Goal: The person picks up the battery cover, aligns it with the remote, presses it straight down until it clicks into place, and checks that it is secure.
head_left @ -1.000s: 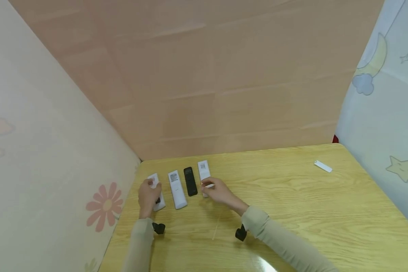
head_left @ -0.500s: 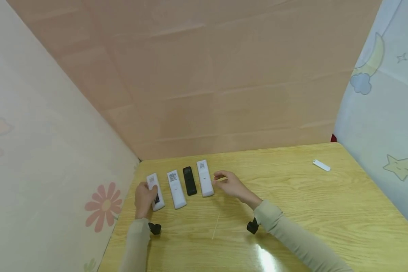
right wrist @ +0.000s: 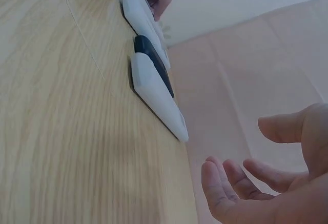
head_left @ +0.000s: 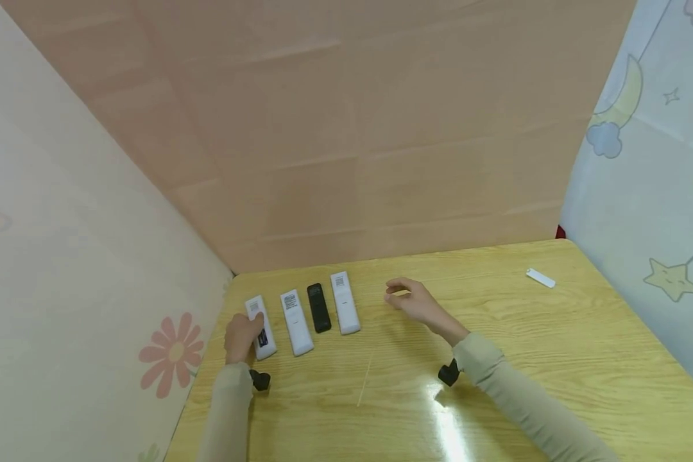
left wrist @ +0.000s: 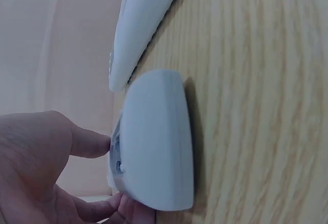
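Note:
My left hand (head_left: 242, 336) holds a white remote control (head_left: 265, 350) at the left end of a row, thumb on its back and fingers along its side. A dark battery recess shows in that remote; in the left wrist view its end (left wrist: 156, 147) lies flat on the table. Beside it, backs up, lie a white remote (head_left: 297, 324), a black remote (head_left: 319, 309) and another white remote (head_left: 345, 305). To the right of the row my right hand (head_left: 421, 303) hovers above the table, holding nothing, its fingers loosely bent in the right wrist view.
A small white strip, resembling a battery cover (head_left: 540, 278), lies at the back right of the wooden table (head_left: 496, 359). A brown paper wall (head_left: 346, 160) stands behind, with patterned cloth walls at both sides. A thin pale line (head_left: 364, 385) marks the table's front middle.
My right hand has moved right, away from the rightmost white remote, which is now fully uncovered. My left hand stays at the left remote, its thumb slightly shifted so more of the back shows.

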`<state>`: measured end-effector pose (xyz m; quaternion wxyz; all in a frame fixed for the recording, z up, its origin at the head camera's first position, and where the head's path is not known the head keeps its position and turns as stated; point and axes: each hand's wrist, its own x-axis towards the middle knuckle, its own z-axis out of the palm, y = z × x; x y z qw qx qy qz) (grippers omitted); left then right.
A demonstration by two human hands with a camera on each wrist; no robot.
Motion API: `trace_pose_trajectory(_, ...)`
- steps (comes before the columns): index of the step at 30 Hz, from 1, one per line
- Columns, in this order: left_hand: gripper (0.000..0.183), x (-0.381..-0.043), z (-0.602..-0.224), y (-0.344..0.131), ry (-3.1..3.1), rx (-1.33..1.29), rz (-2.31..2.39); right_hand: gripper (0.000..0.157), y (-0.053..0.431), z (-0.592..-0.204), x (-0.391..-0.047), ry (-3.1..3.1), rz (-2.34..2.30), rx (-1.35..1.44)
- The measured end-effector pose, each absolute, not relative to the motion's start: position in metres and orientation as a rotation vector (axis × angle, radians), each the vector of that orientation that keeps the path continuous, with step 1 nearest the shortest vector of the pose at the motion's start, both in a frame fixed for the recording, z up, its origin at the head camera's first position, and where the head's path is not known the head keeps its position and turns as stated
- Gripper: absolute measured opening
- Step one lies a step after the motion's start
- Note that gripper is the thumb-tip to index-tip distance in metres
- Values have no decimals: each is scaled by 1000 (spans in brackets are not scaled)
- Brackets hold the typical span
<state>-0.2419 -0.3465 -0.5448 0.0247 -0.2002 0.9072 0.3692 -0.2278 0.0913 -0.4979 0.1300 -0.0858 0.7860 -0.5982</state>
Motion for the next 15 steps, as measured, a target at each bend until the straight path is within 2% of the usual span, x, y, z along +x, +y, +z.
trace_pose_trajectory(8, 42, -247, -542, -347, 2781, -654, 1062, 56, 123, -496, -235, 2304, -1753, -227)
trace_pose_trajectory(15, 38, -253, -544, -350, 2770, -659, 1113, 55, 150, -490, -241, 2330, -1791, -259)
